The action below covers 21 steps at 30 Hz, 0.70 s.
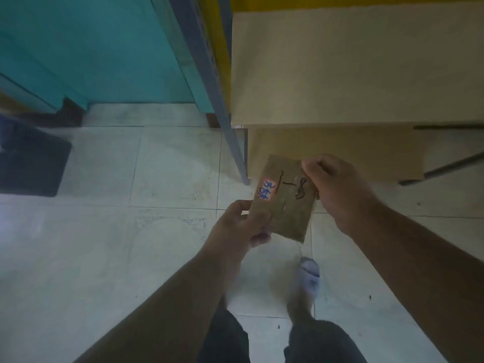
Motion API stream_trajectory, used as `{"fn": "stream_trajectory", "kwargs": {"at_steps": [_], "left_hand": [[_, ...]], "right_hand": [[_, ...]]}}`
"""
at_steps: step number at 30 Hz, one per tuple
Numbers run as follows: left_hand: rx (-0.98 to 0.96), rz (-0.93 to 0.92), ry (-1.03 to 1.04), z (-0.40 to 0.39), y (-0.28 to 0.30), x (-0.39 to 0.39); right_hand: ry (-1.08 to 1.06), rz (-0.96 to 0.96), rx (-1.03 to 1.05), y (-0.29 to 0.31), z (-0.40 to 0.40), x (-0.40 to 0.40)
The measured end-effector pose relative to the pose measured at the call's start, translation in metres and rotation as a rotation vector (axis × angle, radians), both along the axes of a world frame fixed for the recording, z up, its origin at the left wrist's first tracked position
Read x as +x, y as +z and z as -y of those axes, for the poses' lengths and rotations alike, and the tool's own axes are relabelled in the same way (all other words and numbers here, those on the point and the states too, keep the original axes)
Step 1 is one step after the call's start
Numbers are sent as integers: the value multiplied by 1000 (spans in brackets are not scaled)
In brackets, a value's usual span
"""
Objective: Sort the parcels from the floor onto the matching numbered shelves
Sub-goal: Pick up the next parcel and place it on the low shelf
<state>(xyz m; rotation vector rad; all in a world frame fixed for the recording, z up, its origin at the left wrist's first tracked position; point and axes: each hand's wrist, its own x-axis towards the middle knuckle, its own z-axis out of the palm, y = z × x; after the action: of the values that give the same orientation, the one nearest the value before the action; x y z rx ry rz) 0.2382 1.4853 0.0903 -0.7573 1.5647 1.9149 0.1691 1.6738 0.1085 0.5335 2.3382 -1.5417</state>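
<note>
The main risk is misreading the parcel (284, 197): its handwritten mark reads something like "1-8", but the strokes are loose and the view is dim and blurred, so it could end up on the wrong shelf. The label (267, 192) with blue writing adds a second mark that could be mistaken for the number. A drop is the other risk, since both hands hold the flat brown parcel only at its edges, and shifting one grip to reach out would leave it hanging from a single corner. The left hand (242, 226) pinches the lower left corner, thumb on the face beneath the label and fingers curled behind. The right hand (337, 189) grips the upper right edge with bent fingers, covering part of the writing. The parcel thus lies between the two grips, tilted, face up toward the camera, held in the air above the tiled floor (131, 244). It hangs just in front of the shelf (340, 61), near its grey post (230, 127), and touches neither. No shelf numbers can be read here.
</note>
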Motion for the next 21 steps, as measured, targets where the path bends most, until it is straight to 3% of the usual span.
{"fn": "stream_trajectory", "kwargs": {"at_steps": [14, 21], "left_hand": [[-40, 39, 147, 6, -131, -9], [-79, 49, 195, -11, -209, -39]], "right_hand": [[224, 90, 18, -123, 13, -32], [197, 130, 18, -209, 9, -62]]}}
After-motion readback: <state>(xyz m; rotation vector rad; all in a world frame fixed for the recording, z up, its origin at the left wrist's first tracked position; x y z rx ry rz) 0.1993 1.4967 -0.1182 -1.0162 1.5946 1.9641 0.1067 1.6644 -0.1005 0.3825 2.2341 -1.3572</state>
